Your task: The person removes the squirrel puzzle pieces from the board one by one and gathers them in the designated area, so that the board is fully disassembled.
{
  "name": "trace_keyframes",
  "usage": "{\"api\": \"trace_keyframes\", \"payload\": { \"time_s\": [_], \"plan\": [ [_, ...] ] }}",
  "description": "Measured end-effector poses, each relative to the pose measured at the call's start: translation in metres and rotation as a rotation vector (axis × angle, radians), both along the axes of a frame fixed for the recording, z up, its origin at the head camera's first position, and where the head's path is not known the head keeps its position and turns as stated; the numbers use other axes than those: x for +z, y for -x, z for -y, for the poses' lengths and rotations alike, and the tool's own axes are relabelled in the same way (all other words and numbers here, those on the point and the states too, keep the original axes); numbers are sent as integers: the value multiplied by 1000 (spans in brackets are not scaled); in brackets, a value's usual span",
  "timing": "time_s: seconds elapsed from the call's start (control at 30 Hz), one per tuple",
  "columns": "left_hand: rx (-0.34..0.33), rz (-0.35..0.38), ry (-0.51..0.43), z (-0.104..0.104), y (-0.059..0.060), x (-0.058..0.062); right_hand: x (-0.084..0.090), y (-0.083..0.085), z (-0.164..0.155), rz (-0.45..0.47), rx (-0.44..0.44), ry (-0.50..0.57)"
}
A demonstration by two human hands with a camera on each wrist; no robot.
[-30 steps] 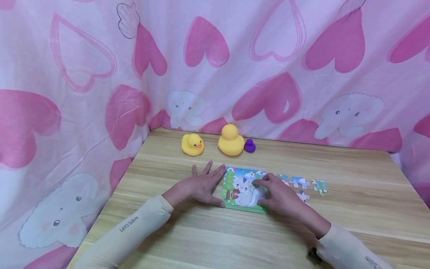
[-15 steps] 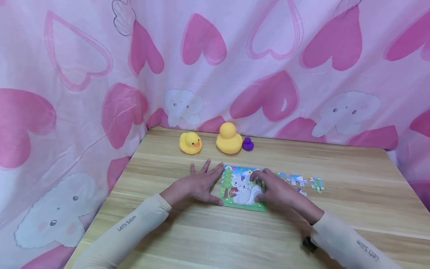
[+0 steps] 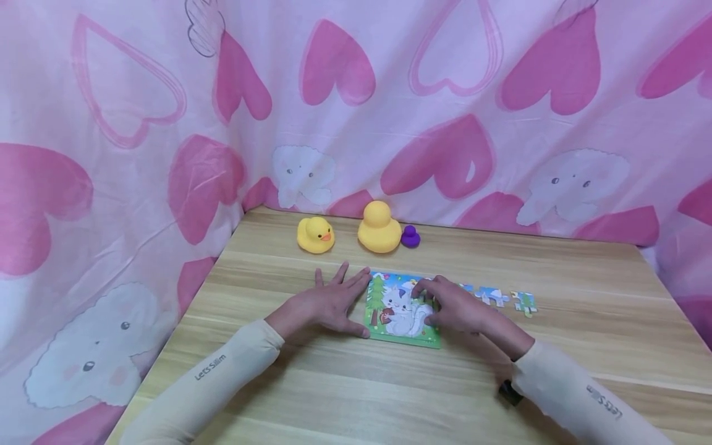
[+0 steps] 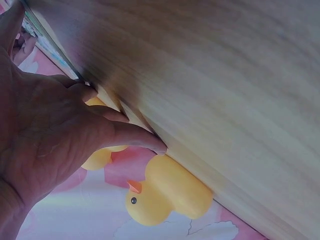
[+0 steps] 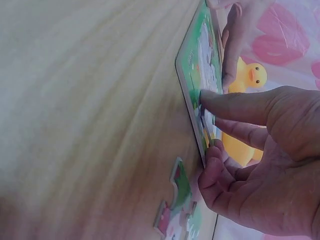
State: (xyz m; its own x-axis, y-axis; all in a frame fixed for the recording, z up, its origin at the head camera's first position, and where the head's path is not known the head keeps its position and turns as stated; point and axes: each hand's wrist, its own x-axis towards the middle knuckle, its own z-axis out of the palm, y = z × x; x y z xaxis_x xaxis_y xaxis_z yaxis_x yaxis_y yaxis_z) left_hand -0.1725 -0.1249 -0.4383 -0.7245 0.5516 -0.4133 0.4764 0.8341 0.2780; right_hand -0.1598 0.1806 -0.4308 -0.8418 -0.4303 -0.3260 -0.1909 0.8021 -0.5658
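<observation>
A jigsaw puzzle board point(image 3: 397, 340) with a white squirrel picture lies flat on the wooden table. My left hand point(image 3: 334, 306) rests at its left edge, fingers spread and straight, the thumb near the lower corner. Over the board's right part, my right hand point(image 3: 453, 306) has thumb and fingers curled round a puzzle piece point(image 5: 206, 129). In the right wrist view that piece sits slightly tilted against the board, its thumb end low; the hand covers much of it in the head view.
Several loose puzzle pieces point(image 3: 492, 295) lie right of the board, partly behind the right hand. Behind stand a small yellow duck point(image 3: 316, 235), a larger yellow duck point(image 3: 379, 232) and a tiny purple duck point(image 3: 410, 237). A pink heart-patterned curtain point(image 3: 334, 123) borders the table.
The right hand has shifted slightly over the board's right part, and its thumb has moved a little. The left hand stays at the board's left edge. The head view has shifted slightly.
</observation>
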Motion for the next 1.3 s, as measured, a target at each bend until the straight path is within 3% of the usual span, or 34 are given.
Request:
{"api": "trace_keyframes", "payload": {
  "time_s": [0.2,0.4,0.73,0.93,1.13,1.3],
  "plan": [
    [-3,6,1,-1,0,1,2,4,-2,-52,60,-1],
    [-4,-2,8,-1,0,0,-3,5,-6,-97,59,18],
    [-3,-3,8,-1,0,0,-5,-7,-25,-196,-19,205],
    [-3,3,9,-1,-1,1,-3,-21,-55,-260,-67,260],
    [0,1,7,-1,-1,1,-8,-38,-94,-389,-84,293],
    [1,-1,7,-1,-1,1,-12,-53,-130,-455,-100,283]
  ]
}}
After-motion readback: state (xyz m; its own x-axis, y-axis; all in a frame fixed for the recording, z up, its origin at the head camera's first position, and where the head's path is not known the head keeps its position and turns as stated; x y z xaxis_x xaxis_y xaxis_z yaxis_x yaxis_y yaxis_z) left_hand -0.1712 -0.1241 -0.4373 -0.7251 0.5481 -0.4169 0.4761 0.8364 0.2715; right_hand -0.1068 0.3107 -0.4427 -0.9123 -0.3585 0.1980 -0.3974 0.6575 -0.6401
